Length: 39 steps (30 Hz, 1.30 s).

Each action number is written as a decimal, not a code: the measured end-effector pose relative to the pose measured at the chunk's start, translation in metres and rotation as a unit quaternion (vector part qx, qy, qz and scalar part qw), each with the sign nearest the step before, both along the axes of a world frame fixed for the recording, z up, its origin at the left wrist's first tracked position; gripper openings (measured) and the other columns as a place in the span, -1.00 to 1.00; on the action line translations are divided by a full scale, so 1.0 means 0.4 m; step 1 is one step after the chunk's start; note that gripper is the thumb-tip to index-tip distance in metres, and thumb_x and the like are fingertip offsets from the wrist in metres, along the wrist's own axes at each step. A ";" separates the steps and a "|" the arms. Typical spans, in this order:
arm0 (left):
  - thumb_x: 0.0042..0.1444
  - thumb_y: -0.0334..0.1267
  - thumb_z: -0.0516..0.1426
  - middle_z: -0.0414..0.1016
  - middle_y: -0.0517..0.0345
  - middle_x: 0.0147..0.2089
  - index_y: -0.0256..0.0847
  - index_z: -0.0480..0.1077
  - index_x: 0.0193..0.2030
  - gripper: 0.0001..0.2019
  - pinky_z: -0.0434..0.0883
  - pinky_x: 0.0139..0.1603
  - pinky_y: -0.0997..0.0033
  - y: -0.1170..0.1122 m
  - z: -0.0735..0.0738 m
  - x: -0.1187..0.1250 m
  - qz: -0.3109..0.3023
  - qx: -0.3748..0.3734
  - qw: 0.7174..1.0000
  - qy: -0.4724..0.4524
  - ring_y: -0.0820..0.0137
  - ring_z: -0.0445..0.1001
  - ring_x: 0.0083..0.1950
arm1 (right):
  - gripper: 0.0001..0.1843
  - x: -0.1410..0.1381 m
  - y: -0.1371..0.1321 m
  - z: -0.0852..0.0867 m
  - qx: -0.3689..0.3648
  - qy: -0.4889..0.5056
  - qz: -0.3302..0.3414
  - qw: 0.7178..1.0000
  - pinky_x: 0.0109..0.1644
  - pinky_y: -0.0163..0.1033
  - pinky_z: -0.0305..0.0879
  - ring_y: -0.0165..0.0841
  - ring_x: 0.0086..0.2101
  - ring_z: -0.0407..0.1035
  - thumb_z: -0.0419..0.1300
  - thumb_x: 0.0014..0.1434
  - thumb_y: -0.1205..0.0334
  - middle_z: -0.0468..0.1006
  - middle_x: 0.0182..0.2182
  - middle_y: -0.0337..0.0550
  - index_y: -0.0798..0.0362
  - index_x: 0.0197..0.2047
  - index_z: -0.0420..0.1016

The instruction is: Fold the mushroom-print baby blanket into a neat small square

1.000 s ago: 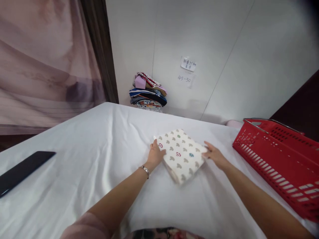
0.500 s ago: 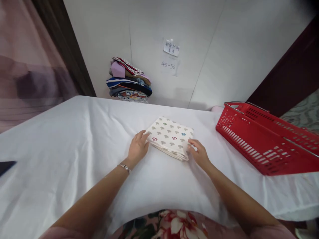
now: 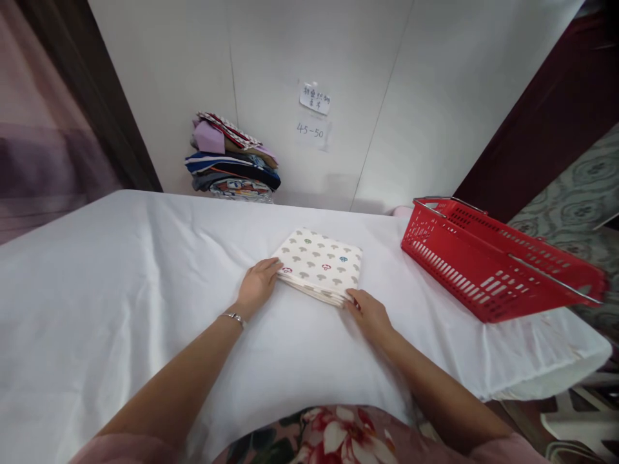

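A folded cream cloth printed with small mushroom shapes lies flat on the white-sheeted table. My left hand rests against its left edge, fingers stretched toward the cloth, a thin bracelet on the wrist. My right hand touches the near right corner, fingertips at the layered edge. Both hands lie flat, gripping nothing.
A red plastic basket stands on the right end of the table, close to its edge. A stack of folded clothes sits against the white wall at the back. Paper notes hang on the wall. Patterned floor shows at right.
The cloth has been turned and squared up, its long edge now facing me. My right hand slid from its right side to the near corner. The view swung right; the black phone is gone from sight.
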<state>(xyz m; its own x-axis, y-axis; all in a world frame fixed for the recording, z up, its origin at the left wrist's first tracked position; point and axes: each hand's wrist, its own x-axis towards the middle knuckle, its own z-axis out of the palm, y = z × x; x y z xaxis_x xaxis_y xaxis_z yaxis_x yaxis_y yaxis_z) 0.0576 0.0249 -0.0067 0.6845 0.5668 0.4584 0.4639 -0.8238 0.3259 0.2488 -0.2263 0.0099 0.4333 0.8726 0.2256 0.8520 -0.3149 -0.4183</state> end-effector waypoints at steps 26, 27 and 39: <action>0.21 -0.29 -0.03 0.40 0.14 -0.41 -0.17 0.40 -0.31 -0.80 0.15 -0.25 0.31 -0.299 0.045 0.181 -0.199 0.073 0.977 0.017 0.37 0.32 -0.31 | -0.81 0.027 0.040 0.008 0.152 0.142 0.038 0.977 -0.28 -0.27 0.25 -0.36 -0.37 0.33 0.05 0.14 0.25 0.44 -0.43 -0.20 0.00 -0.34 0.50; 0.21 -0.31 -0.04 0.40 0.14 -0.41 -0.17 0.40 -0.31 -0.80 0.15 -0.25 0.31 -0.305 0.043 0.188 -0.198 0.077 0.977 0.022 0.37 0.33 -0.31 | -0.81 0.027 0.040 0.008 0.155 0.152 0.037 0.975 -0.27 -0.26 0.25 -0.36 -0.36 0.34 0.05 0.13 0.24 0.45 -0.42 -0.20 0.00 -0.34 0.50; 0.12 -0.43 0.01 0.45 0.12 -0.43 -0.20 0.37 -0.31 -0.87 0.19 -0.31 0.33 -0.327 0.058 0.211 -0.194 0.052 0.975 0.100 0.33 0.41 -0.36 | -0.75 0.056 0.049 -0.048 0.195 0.298 -0.028 0.934 -0.37 -0.28 0.35 -0.40 -0.44 0.33 0.06 0.08 0.15 0.46 -0.34 -0.18 0.01 -0.21 0.46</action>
